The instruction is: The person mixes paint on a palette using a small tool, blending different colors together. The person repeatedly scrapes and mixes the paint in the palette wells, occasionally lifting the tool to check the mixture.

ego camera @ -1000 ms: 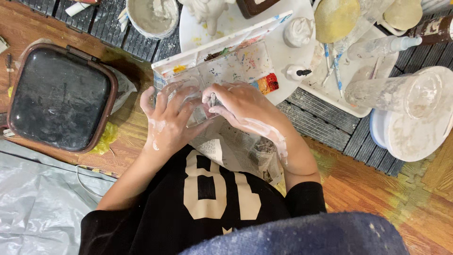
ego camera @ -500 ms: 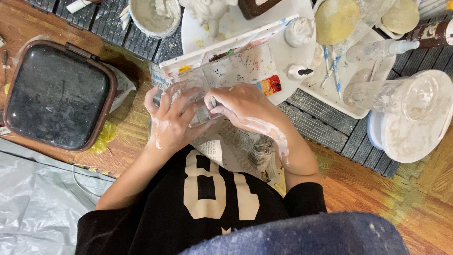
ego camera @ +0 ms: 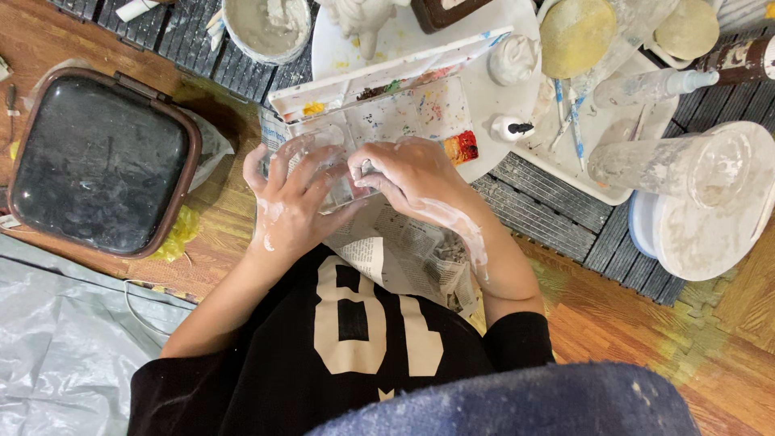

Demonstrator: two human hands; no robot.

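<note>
Both hands meet at center frame on a small clear container (ego camera: 323, 165), see-through and smeared white, held above sheets of newspaper (ego camera: 404, 250) on the wooden floor (ego camera: 630, 323). Left hand (ego camera: 295, 202) wraps the container from the left, fingers spread and curled around its side, white residue on skin. Right hand (ego camera: 408, 173) is closed over the container's right edge, fingertips pinching at the rim, white streak running down the forearm. Exact shape of the container is hard to tell, hands cover most of it. Just beyond the hands lies a white paint palette (ego camera: 387, 97) with colored stains, red-orange blob at its right corner, resting partly on a round white plate (ego camera: 492, 105). Far left of that sits a grey bowl (ego camera: 266, 28) with pale paste. Left of the hands is a square dark-lidded box (ego camera: 97, 161) with brown rim, yellow scrap at its near edge. Right side: white tray (ego camera: 589, 145) with blue-handled brushes (ego camera: 569, 113), a squeeze bottle (ego camera: 646, 85), a clear plastic cup (ego camera: 678, 165) lying on its side, stacked white plates (ego camera: 702, 234). Dark slatted mat (ego camera: 549, 210) under the tray. Grey plastic sheet (ego camera: 56, 355) at near left.
</note>
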